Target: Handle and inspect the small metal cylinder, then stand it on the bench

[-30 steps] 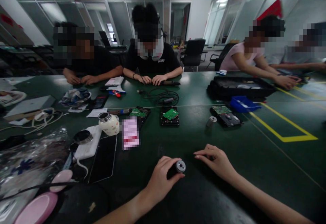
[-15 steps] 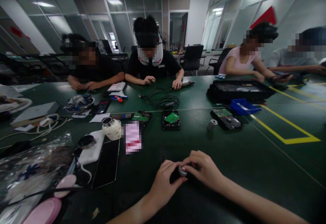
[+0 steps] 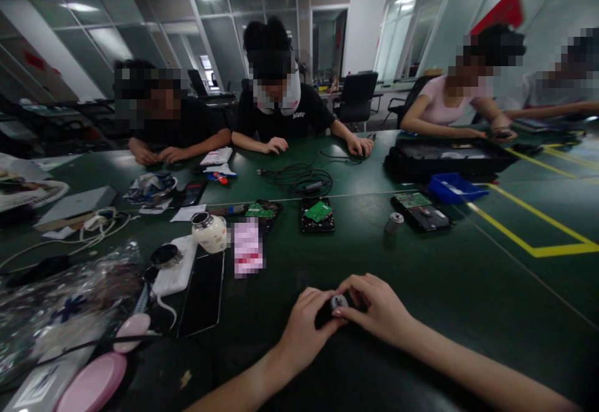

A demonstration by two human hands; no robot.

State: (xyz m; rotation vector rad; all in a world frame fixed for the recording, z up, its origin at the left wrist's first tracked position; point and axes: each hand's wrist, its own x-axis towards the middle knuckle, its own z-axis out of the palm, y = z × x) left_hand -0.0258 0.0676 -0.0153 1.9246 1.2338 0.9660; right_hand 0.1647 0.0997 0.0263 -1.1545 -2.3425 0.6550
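Between my two hands is a small round grey metal part (image 3: 338,303) with a dark centre. My left hand (image 3: 304,328) pinches it from the left, thumb below and fingertips above. From the right, my right hand (image 3: 377,306) has its thumb on the near side and fingers at the top edge. Fingers cover much of the part, so its exact kind is unclear. Ahead and to the right, a small silver metal cylinder (image 3: 394,223) stands on the green table (image 3: 290,262), apart from both hands.
Hard drives with green boards (image 3: 318,217) lie ahead. A dark phone (image 3: 202,293), a cream flask (image 3: 209,233) and a clear plastic bag (image 3: 88,299) are at left. At right are a blue bin (image 3: 456,188) and a black tray (image 3: 449,156). Several people sit opposite.
The metal part has turned, its round face now more toward me, and my right thumb has shifted lower. The person opposite has moved a hand toward the right. My view has tilted slightly.
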